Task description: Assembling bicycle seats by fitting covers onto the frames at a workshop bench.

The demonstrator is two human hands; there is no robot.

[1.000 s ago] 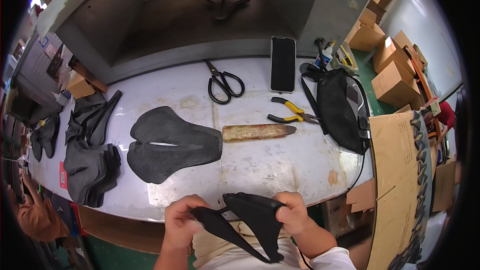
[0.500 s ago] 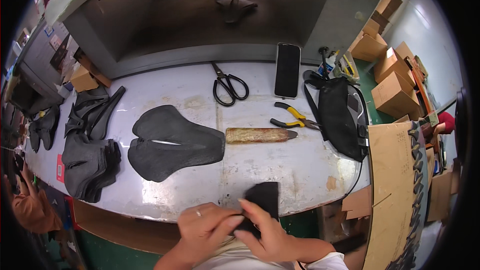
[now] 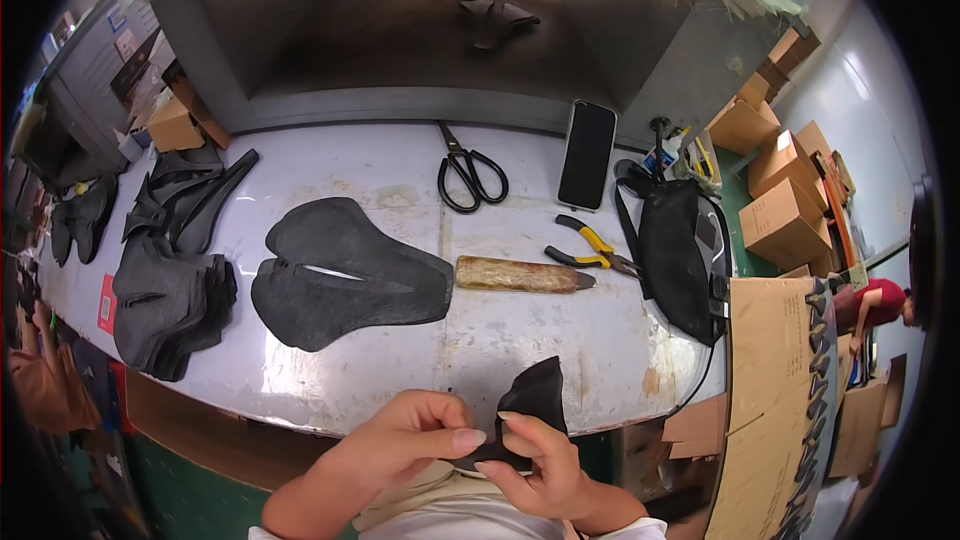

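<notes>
Close to my body, at the table's front edge, I hold a small black sheet piece (image 3: 536, 396) up between both hands. My right hand (image 3: 541, 467) pinches it, thumb below and fingers curled over its edge. My left hand (image 3: 418, 432) is closed with thumb and forefinger pressed together at the left edge of that piece. A large black bicycle-saddle-shaped cover (image 3: 345, 285) with a narrow slit lies flat beyond my hands. Touching its narrow end is a tape-wrapped tool (image 3: 517, 275) with a short dark tip.
Black-handled scissors (image 3: 472, 180), a phone (image 3: 588, 155) and yellow-black pliers (image 3: 598, 249) lie farther back. A black pouch (image 3: 682, 260) sits at the right. Stacked black saddle-shaped covers (image 3: 170, 305) stand left. A grey metal housing (image 3: 330, 105) borders the back; cardboard (image 3: 765, 380) lies right.
My left hand has drawn back slightly to the left, opening a gap between my hands. The black piece has tilted and its upper part is folded. The whole view has shifted a little.
</notes>
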